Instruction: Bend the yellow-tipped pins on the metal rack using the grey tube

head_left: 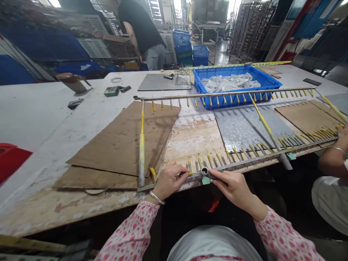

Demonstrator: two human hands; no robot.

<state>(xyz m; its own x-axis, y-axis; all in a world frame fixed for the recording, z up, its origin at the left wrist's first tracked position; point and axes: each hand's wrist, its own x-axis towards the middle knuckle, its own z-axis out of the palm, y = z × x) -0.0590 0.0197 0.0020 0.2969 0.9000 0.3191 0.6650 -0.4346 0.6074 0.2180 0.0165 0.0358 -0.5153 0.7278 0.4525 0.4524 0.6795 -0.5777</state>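
A long metal rack frame (236,165), fitted with rows of small yellow-coated hooks, lies across the worktable. At its near bar, my left hand (172,178) is pinched closed at a yellow-coated hook (191,174); the thumb and a fingertip meet there. My right hand (234,186) is closed around a short grey metal tube (206,172), its open round end facing up and left beside that hook. A light-green tag (206,180) shows just under the tube. The inside of my right palm is hidden.
A blue crate (201,87) of clear-wrapped pieces stands behind the far bar. Brown cardboard (119,145) and a grey sheet (244,125) lie under the frame. Another person's hand (343,137) touches the right end. A tape dispenser (73,83) and red bin (12,159) are left.
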